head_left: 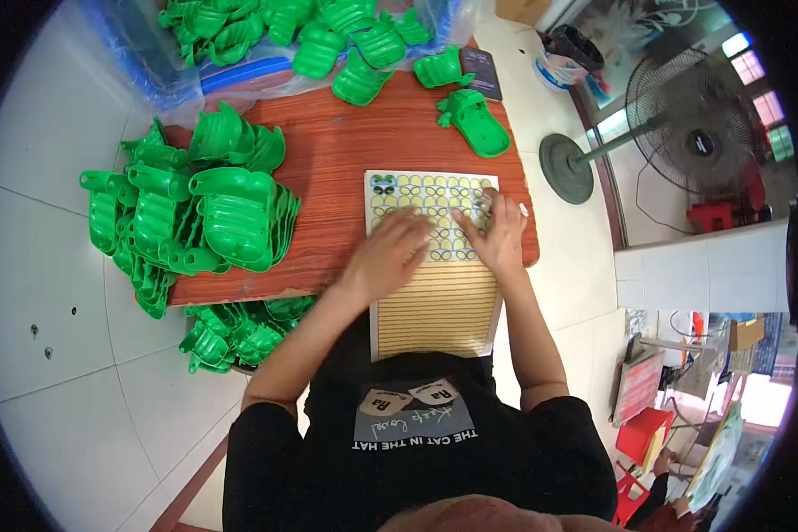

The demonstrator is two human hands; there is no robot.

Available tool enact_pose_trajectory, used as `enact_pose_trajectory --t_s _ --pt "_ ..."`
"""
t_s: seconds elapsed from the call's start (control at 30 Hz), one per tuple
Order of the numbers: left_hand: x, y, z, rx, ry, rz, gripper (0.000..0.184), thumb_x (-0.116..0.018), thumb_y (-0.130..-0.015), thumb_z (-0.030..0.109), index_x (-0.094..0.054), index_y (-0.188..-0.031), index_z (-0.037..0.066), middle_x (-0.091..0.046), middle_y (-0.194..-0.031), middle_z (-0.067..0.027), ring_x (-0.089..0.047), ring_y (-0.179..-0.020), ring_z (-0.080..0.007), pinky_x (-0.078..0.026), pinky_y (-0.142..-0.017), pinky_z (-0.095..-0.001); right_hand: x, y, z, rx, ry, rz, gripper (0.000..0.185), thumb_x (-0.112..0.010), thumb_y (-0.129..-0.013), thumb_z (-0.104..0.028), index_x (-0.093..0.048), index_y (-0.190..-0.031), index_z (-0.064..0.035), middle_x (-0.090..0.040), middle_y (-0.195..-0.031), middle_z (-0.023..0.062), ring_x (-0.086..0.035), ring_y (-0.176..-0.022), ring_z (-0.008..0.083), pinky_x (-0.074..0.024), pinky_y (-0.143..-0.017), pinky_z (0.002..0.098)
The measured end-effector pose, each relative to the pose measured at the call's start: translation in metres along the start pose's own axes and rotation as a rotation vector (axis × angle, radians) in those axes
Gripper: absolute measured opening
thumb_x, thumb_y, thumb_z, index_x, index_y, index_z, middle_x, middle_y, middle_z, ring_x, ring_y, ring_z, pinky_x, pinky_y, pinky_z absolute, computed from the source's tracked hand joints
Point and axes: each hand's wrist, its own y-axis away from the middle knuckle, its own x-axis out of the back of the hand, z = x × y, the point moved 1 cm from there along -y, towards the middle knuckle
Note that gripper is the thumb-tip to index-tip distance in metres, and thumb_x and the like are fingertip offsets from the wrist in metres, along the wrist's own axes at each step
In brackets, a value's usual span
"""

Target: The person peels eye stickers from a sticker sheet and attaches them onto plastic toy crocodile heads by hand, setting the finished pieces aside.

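Observation:
A sticker sheet (pixel 439 310) lies partly on the wooden table and reaches over its front edge towards my lap. Rows of yellow, eye-like round stickers (pixel 434 188) fill its upper part; the lower part is bare, lined backing. My left hand (pixel 392 257) rests over the left side of the sticker rows, fingers stretched out and slightly blurred. At the right edge of the rows is my right hand (pixel 498 232), its thumb spread from the bent fingers. A small white bit (pixel 523 209) shows beside its fingertips; what it is, I cannot tell.
Stacked green plastic shells (pixel 239 217) stand on the table's left. More fill a blue plastic-lined bin (pixel 248 71) behind. A green animal-shaped piece (pixel 481 126) and a dark phone-like slab (pixel 481 73) lie at the back right. A standing fan (pixel 567 167) is beyond the right edge.

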Motion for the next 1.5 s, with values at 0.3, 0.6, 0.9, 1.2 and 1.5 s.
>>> enact_pose_trajectory --t_s 0.3,0.6,0.9,1.2,1.5 --pt "0.075 -0.014 0.196 -0.345 1.443 -0.845 0.052 -0.035 -0.098 0.038 -0.045 -0.131 0.000 -0.048 -0.135 -0.0136 -0.042 -0.127 -0.0254 -0.033 -0.104 -0.0354 -0.005 -0.002 0.011 -0.033 -0.048 -0.038 0.060 -0.070 -0.074 -0.049 -0.056 -0.110 -0.0029 -0.057 -0.099 0.0153 -0.052 -0.098 0.0315 -0.0338 -0.089 0.0466" --pt "0.056 0.052 0.271 -0.459 1.440 -1.128 0.052 -0.038 -0.095 0.038 -0.046 -0.130 0.001 -0.048 -0.134 -0.0148 -0.042 -0.127 -0.0253 -0.033 -0.104 -0.0363 -0.004 -0.002 0.015 -0.052 -0.084 -0.049 0.062 -0.065 -0.076 -0.053 -0.057 -0.110 -0.0025 -0.057 -0.105 0.0173 -0.052 -0.104 0.0326 -0.0355 -0.091 0.0482" --pt "0.022 0.088 0.308 -0.543 1.438 -1.226 0.052 -0.041 -0.093 0.038 -0.047 -0.129 0.001 -0.049 -0.132 -0.0159 -0.041 -0.128 -0.0253 -0.032 -0.104 -0.0373 -0.005 0.000 0.011 -0.055 -0.029 -0.041 0.062 -0.063 -0.075 -0.056 -0.057 -0.110 -0.0049 -0.058 -0.104 0.0156 -0.052 -0.102 0.0326 -0.0374 -0.089 0.0484" --pt "0.010 0.083 0.299 -0.433 1.391 -1.357 0.052 -0.045 -0.091 0.038 -0.048 -0.129 0.002 -0.050 -0.131 -0.0171 -0.041 -0.128 -0.0252 -0.032 -0.105 -0.0383 -0.010 0.002 0.015 -0.042 0.019 0.013 0.065 -0.062 -0.074 -0.057 -0.057 -0.111 -0.0035 -0.056 -0.108 0.0169 -0.050 -0.106 0.0314 -0.0376 -0.089 0.0477" --pt "0.001 0.082 0.292 -0.431 1.371 -1.484 0.053 -0.048 -0.089 0.038 -0.049 -0.128 0.002 -0.050 -0.130 -0.0182 -0.040 -0.128 -0.0252 -0.032 -0.105 -0.0392 -0.009 0.005 0.015 -0.054 0.032 0.006 0.067 -0.061 -0.074 -0.058 -0.056 -0.113 -0.0040 -0.055 -0.107 0.0168 -0.050 -0.104 0.0315 -0.0369 -0.092 0.0455"
